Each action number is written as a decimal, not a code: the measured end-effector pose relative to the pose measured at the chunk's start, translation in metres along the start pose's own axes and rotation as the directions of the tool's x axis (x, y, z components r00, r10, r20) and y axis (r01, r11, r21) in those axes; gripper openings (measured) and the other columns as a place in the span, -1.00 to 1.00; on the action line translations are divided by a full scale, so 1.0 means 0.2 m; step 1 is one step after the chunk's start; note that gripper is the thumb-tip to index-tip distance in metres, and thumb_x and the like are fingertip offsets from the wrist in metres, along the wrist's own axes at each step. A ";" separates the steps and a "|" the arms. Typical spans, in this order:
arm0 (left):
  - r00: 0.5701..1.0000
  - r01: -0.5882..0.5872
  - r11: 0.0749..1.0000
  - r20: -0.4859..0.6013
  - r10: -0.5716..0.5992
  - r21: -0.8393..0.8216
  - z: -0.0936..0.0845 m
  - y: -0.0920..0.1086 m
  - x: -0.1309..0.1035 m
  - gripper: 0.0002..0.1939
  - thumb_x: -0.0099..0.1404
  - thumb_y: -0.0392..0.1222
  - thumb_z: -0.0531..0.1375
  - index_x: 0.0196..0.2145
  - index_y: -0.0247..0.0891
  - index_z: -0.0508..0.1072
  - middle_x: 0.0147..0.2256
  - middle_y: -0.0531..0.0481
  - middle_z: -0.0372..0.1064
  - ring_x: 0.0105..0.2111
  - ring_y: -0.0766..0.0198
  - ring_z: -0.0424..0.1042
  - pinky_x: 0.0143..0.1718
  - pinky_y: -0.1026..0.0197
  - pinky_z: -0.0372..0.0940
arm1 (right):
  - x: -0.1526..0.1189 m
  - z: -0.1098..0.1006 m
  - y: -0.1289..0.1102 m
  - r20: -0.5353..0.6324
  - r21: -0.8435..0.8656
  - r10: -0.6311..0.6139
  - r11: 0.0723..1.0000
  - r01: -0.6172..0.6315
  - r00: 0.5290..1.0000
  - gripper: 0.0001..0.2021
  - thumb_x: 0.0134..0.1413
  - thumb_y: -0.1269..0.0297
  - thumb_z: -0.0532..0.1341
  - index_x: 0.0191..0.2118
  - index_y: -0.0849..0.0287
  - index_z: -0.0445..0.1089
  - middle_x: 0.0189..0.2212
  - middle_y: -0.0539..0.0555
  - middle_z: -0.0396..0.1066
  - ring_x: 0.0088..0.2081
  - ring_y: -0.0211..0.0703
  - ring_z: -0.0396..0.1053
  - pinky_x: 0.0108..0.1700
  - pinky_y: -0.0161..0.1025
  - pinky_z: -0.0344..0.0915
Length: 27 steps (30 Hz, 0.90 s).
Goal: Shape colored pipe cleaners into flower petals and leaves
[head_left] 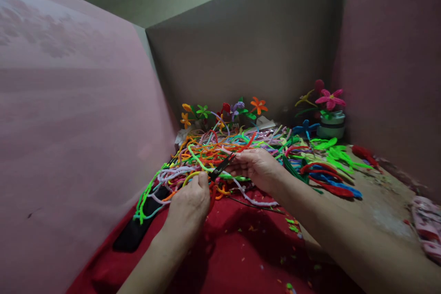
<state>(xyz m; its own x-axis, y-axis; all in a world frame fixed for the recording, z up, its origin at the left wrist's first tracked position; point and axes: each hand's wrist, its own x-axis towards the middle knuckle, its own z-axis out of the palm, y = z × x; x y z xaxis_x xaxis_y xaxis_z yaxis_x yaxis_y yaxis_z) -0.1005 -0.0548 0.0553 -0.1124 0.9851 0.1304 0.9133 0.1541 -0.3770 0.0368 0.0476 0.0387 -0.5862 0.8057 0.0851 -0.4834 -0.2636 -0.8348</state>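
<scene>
My left hand [193,197] is closed around a pair of scissors whose dark blades [222,166] point up and right. Their handles are mostly hidden by the fingers. Just ahead of the blade tips, my right hand [257,167] pinches a red pipe cleaner [247,143], which sticks up beyond the fingertips. Behind and below both hands spreads a tangled heap of coloured pipe cleaners [206,152]. A bright green pipe cleaner [195,155] curves up close to the left hand.
Pipe-cleaner flowers [259,105] stand along the back, and a pink flower [330,99] rises by a pale container [330,125]. Green petal loops [339,156] lie right. A black flat object [132,234] rests on red cloth [237,248] scattered with clippings. Pink walls [79,138] flank both sides.
</scene>
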 end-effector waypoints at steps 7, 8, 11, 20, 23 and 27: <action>1.000 0.010 0.999 0.007 -0.009 -0.051 0.04 0.02 0.02 -0.76 0.27 -0.40 -0.20 -0.21 -0.33 0.19 -0.30 -0.17 0.33 -0.32 0.11 0.42 -0.47 0.23 0.23 | 0.00 0.03 0.00 -0.095 0.066 0.022 0.998 -0.016 0.995 -0.86 -0.15 0.49 0.11 -0.52 0.35 0.42 -0.58 0.14 0.47 -0.53 -0.20 0.42 -0.45 -0.32 0.33; 1.000 0.000 0.998 -0.010 -0.001 -0.058 0.06 0.02 0.03 -0.77 0.27 -0.39 -0.20 -0.21 -0.33 0.19 -0.31 -0.16 0.33 -0.33 0.11 0.42 -0.49 0.24 0.22 | 0.00 0.03 0.00 -0.109 0.074 0.026 0.997 -0.018 0.994 -0.86 -0.14 0.49 0.11 -0.53 0.35 0.42 -0.59 0.13 0.46 -0.54 -0.20 0.42 -0.46 -0.32 0.33; 0.998 -0.020 0.997 -0.063 0.015 -0.077 0.10 0.02 0.05 -0.80 0.28 -0.34 -0.18 -0.22 -0.32 0.18 -0.31 -0.15 0.32 -0.36 0.11 0.43 -0.53 0.25 0.18 | -0.01 0.05 0.01 -0.145 0.090 0.015 0.996 -0.001 0.989 -0.86 -0.13 0.49 0.10 -0.56 0.34 0.39 -0.61 0.12 0.45 -0.56 -0.22 0.40 -0.46 -0.31 0.33; 0.958 -0.208 0.963 -0.234 0.164 -0.174 0.13 -0.07 0.02 -0.85 0.25 -0.32 -0.10 -0.24 -0.28 0.20 -0.42 -0.07 0.32 -0.43 0.20 0.37 -0.53 0.28 0.07 | 0.04 -0.05 -0.05 -0.212 -0.043 -0.184 0.983 0.179 0.960 -0.90 -0.21 0.44 0.18 -0.62 0.32 0.38 -0.65 0.09 0.43 -0.59 -0.24 0.38 -0.52 -0.34 0.30; 0.888 -0.455 0.845 -0.220 0.404 -0.283 0.18 -0.10 0.02 -0.89 0.23 -0.31 -0.05 -0.31 -0.24 0.24 -0.43 -0.02 0.34 -0.46 0.28 0.33 -0.49 0.30 0.07 | 0.05 -0.08 -0.10 -0.200 -0.051 -0.241 0.971 0.235 0.950 -0.91 -0.24 0.41 0.21 -0.61 0.32 0.39 -0.64 0.10 0.44 -0.59 -0.24 0.38 -0.51 -0.33 0.30; 0.811 -0.572 0.702 -0.163 0.562 -0.424 0.24 -0.07 0.07 -0.89 0.20 -0.22 0.05 -0.36 -0.21 0.36 -0.40 -0.01 0.37 -0.42 0.28 0.32 -0.42 0.29 0.12 | 0.04 -0.06 -0.12 -0.165 -0.013 -0.238 0.971 0.239 0.957 -0.94 -0.28 0.42 0.25 -0.59 0.31 0.38 -0.64 0.09 0.44 -0.59 -0.24 0.38 -0.53 -0.34 0.28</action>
<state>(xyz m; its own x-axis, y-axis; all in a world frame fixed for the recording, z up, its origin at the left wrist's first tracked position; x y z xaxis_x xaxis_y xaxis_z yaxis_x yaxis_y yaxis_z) -0.1343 -0.0404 0.0176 0.4864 0.8726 0.0433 0.8713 -0.4882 0.0495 0.0510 0.0662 0.0524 -0.3387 0.9215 0.1900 -0.6009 -0.0565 -0.7973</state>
